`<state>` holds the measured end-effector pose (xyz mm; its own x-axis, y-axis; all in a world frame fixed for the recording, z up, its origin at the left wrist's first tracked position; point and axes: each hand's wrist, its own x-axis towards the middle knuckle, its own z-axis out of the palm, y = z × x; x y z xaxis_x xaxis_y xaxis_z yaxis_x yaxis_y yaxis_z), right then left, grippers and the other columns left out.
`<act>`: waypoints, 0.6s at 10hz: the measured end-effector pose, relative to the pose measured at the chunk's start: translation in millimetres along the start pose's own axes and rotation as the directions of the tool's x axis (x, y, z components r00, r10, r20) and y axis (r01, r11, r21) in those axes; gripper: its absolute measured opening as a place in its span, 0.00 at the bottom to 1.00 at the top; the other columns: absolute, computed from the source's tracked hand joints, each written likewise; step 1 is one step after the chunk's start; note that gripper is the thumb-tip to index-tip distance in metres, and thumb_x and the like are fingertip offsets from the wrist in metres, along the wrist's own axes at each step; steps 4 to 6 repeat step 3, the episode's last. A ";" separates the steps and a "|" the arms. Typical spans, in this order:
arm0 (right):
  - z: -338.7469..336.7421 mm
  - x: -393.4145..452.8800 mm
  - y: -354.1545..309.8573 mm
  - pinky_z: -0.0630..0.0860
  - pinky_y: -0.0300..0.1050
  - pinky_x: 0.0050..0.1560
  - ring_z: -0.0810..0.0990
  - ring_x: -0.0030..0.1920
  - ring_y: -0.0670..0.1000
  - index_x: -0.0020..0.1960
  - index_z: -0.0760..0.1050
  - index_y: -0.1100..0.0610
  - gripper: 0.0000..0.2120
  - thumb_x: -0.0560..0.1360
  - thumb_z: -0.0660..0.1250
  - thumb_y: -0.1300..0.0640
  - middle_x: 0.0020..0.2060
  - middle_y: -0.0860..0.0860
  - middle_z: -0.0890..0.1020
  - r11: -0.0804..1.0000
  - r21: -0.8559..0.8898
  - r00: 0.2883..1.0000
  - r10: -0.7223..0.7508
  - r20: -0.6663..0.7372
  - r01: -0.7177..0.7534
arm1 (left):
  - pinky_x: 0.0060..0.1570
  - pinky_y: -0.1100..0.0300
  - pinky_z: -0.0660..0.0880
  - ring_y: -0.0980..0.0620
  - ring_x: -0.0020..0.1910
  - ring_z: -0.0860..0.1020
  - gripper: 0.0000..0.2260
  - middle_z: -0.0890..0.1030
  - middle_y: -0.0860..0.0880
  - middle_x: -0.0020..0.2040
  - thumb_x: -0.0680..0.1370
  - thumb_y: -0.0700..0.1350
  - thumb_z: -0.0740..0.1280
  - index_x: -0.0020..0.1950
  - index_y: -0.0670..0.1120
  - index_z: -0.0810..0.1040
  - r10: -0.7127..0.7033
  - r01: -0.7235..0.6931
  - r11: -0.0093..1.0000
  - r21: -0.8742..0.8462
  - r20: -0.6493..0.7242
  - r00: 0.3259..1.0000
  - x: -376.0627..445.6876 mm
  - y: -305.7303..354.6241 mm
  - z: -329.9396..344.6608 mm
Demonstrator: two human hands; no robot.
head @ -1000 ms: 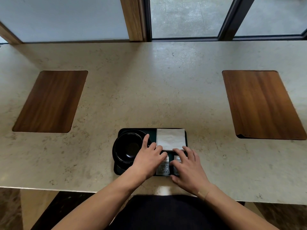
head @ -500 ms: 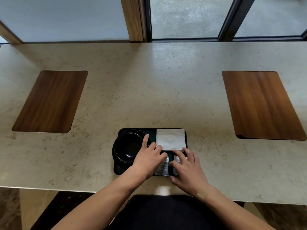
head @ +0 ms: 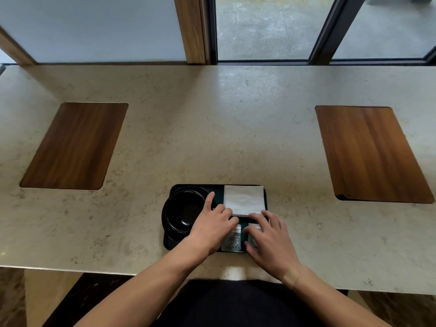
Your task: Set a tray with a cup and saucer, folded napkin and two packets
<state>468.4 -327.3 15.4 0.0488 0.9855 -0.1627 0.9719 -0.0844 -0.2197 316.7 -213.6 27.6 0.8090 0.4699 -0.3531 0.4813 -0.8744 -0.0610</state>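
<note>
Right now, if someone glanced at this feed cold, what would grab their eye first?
Probably the dark tray at the near edge of the pale stone counter, with both hands over it. The left hand and right hand rest on two packets at the tray's near right. A white folded napkin lies beyond them, and a black cup stands at the tray's left. Two wooden mats flank the scene.

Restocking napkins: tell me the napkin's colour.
White, plain; the napkin shows best in the head view.
</note>
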 end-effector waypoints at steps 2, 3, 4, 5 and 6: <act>-20.7 11.8 3.7 0.75 0.55 0.57 0.74 0.62 0.57 0.54 0.79 0.52 0.11 0.72 0.71 0.52 0.58 0.52 0.79 0.992 0.127 0.978 0.003 -0.207 0.024 | 0.72 0.44 0.54 0.46 0.63 0.72 0.17 0.76 0.48 0.61 0.78 0.49 0.63 0.66 0.51 0.71 -0.036 0.004 0.990 -0.140 -0.224 0.974 -9.4 -15.5 -10.8; -28.4 17.8 6.0 0.74 0.53 0.56 0.75 0.60 0.56 0.56 0.78 0.52 0.12 0.73 0.70 0.51 0.57 0.52 0.80 0.991 0.127 0.965 0.004 -0.264 0.030 | 0.66 0.50 0.64 0.48 0.59 0.75 0.16 0.79 0.50 0.59 0.77 0.53 0.64 0.64 0.51 0.75 -0.145 0.038 0.952 -0.304 -0.340 0.929 -17.4 -28.3 -15.9; -28.4 17.8 6.0 0.74 0.53 0.56 0.75 0.60 0.56 0.56 0.78 0.52 0.12 0.73 0.70 0.51 0.57 0.52 0.80 0.991 0.127 0.965 0.004 -0.264 0.030 | 0.66 0.50 0.64 0.48 0.59 0.75 0.16 0.79 0.50 0.59 0.77 0.53 0.64 0.64 0.51 0.75 -0.145 0.038 0.952 -0.304 -0.340 0.929 -17.4 -28.3 -15.9; -28.4 17.8 6.0 0.74 0.53 0.56 0.75 0.60 0.56 0.56 0.78 0.52 0.12 0.73 0.70 0.51 0.57 0.52 0.80 0.991 0.127 0.965 0.004 -0.264 0.030 | 0.66 0.50 0.64 0.48 0.59 0.75 0.16 0.79 0.50 0.59 0.77 0.53 0.64 0.64 0.51 0.75 -0.145 0.038 0.952 -0.304 -0.340 0.929 -17.4 -28.3 -15.9; -28.4 17.8 6.0 0.74 0.53 0.56 0.75 0.60 0.56 0.56 0.78 0.52 0.12 0.73 0.70 0.51 0.57 0.52 0.80 0.991 0.127 0.965 0.004 -0.264 0.030 | 0.66 0.50 0.64 0.48 0.59 0.75 0.16 0.79 0.50 0.59 0.77 0.53 0.64 0.64 0.51 0.75 -0.145 0.038 0.952 -0.304 -0.340 0.929 -17.4 -28.3 -15.9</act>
